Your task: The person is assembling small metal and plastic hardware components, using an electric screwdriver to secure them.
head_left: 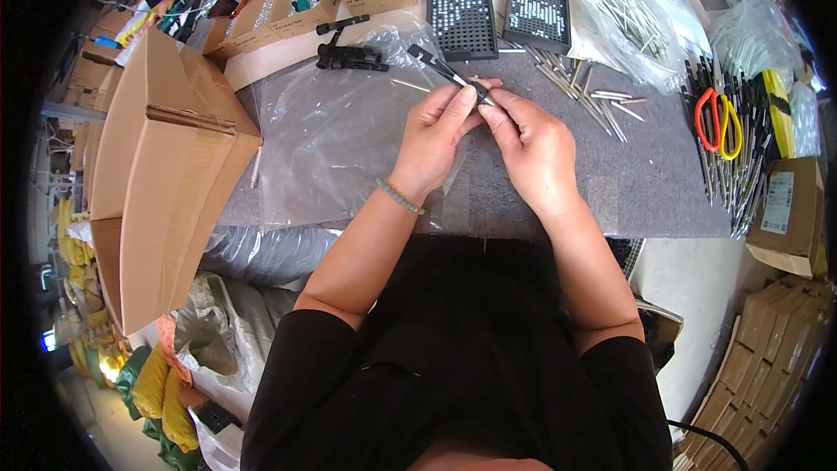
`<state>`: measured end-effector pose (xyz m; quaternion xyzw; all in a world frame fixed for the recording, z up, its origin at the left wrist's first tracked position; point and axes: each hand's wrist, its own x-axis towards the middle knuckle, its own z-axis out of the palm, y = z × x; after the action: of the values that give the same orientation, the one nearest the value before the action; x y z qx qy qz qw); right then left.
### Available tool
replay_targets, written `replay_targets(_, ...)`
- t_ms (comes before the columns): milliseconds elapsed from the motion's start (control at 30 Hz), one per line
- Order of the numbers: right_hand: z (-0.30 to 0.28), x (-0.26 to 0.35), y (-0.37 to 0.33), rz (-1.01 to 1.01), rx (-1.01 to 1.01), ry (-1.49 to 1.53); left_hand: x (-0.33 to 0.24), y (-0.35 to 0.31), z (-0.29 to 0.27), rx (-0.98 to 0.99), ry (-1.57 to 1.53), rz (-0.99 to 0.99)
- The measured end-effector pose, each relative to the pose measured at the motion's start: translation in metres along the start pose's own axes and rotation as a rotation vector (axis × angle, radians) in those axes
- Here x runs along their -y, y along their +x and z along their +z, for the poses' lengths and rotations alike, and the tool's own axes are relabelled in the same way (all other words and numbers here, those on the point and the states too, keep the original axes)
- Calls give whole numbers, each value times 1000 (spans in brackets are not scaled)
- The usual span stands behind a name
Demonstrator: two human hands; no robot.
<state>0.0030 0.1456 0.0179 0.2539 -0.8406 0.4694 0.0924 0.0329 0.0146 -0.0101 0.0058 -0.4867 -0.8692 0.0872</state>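
Observation:
Over the middle of the grey work surface [641,179], my left hand [440,126] and my right hand [534,144] meet, fingertips pinched together. Between them is a slim black part with a flat, slotted end [422,54] that sticks out toward the far left. The fingers hide its near end, so its exact kind cannot be made out. Beyond my left hand lie a bulky black piece [350,58] and a smaller black piece [343,24] by a clear plastic sheet [327,135]. Several thin metal rods [602,103] are scattered beyond my right hand.
Two black hole trays [462,54] [538,42] hold small pale pieces at the back. An open cardboard box [166,174] stands left. Scissors with red and yellow handles [720,126] rest on dark rods at right. Bagged white sticks [610,9] lie far right.

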Motion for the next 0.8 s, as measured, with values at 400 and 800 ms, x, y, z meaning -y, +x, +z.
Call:
replay_targets(400, -10, -6, -11, -160, 35, -368, 2, 1, 0, -13, 62, 27)
replay_targets(800, -71, -39, -21, 65, -77, -419, 2, -5, 3, 57, 331, 137)
